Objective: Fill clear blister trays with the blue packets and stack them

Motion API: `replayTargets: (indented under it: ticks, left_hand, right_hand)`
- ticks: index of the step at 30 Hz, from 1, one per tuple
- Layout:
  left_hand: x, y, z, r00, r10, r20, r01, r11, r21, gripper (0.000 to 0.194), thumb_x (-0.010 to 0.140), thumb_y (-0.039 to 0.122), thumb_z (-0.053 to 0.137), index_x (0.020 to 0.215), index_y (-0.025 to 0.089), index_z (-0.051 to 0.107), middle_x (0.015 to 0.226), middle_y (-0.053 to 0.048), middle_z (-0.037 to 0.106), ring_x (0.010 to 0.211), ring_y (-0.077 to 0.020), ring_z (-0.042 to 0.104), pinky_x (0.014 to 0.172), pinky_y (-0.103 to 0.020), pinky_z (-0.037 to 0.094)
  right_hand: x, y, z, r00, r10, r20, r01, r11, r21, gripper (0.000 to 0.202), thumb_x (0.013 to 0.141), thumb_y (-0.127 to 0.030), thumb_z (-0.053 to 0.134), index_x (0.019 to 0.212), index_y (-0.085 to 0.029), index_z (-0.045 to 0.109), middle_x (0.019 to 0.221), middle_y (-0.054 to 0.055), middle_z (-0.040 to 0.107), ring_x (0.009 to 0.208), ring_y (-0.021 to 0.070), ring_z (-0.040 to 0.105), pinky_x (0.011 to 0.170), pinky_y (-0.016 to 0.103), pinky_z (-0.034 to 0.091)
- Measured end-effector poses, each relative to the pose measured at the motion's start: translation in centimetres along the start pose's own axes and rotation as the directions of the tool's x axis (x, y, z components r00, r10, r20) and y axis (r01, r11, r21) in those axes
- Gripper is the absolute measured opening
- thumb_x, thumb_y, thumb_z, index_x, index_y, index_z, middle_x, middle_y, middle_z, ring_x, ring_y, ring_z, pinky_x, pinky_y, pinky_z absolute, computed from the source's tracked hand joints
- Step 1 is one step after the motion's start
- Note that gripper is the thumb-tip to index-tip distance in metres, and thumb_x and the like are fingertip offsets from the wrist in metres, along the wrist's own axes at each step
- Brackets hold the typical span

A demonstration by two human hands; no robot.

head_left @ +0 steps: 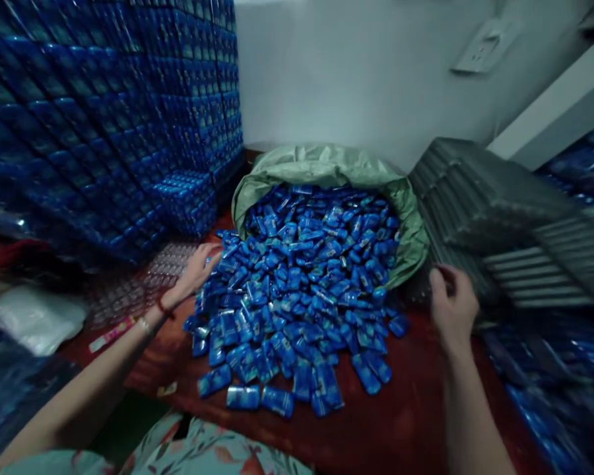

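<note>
A large heap of small shiny blue packets spills out of a pale green sack onto a dark red tabletop. My left hand is at the heap's left edge, its fingers stretched out by the packets and holding nothing that I can see. To the right of the sack, my right hand is raised with loosely curled fingers and a gap between thumb and forefinger. No object shows in it, though motion blurs it. Nearest to that hand are stacked grey ridged trays.
Blue-filled packs form a tall stack on the left, with a smaller blue block beside it. Clear plastic trays lie behind my left hand. A white plastic bag is at far left; more blue packs are at lower right.
</note>
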State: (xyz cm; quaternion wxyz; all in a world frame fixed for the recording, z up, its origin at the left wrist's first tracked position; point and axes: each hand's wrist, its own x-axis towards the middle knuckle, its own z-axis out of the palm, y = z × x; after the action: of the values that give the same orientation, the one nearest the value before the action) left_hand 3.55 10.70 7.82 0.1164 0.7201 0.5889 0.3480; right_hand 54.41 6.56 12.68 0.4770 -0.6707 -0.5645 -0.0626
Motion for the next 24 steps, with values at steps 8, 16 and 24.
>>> replayTargets:
  ticks: [8, 16, 24]
  left_hand:
    - [-20.7, 0.3, -0.1, 0.939, -0.046, 0.34, -0.018, 0.983, 0.184, 0.113, 0.065, 0.071, 0.061, 0.15, 0.02, 0.005, 0.154, -0.025, 0.004, 0.14, -0.0457, 0.004, 0.102, -0.071, 0.018]
    - [-19.1, 2.2, 6.2, 0.905, 0.022, 0.425, -0.128, 0.966, 0.224, 0.12, 0.053, 0.08, 0.061, 0.148, 0.02, 0.019, 0.152, -0.027, 0.002, 0.138, -0.0501, -0.004, 0.094, -0.079, 0.005]
    - [-14.1, 4.2, 9.0, 0.923, 0.006, 0.385, -0.052, 0.993, 0.11, 0.123, 0.053, 0.08, 0.062, 0.149, 0.02, 0.013, 0.154, -0.024, 0.0, 0.138, -0.0477, -0.012, 0.094, -0.079, -0.001]
  right_hand:
    - [-30.0, -9.0, -2.7, 0.938, 0.035, 0.345, 0.017, 0.989, -0.147, 0.073, 0.084, -0.052, 0.049, 0.147, -0.026, 0.022, 0.154, 0.016, 0.013, 0.137, 0.0407, 0.022, 0.101, 0.063, 0.03]
    - [-29.9, -12.2, 6.6, 0.821, -0.084, 0.564, 0.295, 0.91, -0.293, 0.076, 0.08, -0.062, 0.05, 0.146, -0.031, 0.027, 0.152, 0.014, 0.025, 0.139, 0.0441, 0.015, 0.097, 0.078, 0.006]
    - [-23.8, -9.0, 9.2, 0.819, -0.142, 0.556, 0.34, 0.901, -0.271, 0.063, 0.087, -0.052, 0.045, 0.142, -0.024, 0.033, 0.149, 0.018, 0.029, 0.138, 0.0372, 0.021, 0.098, 0.073, 0.02]
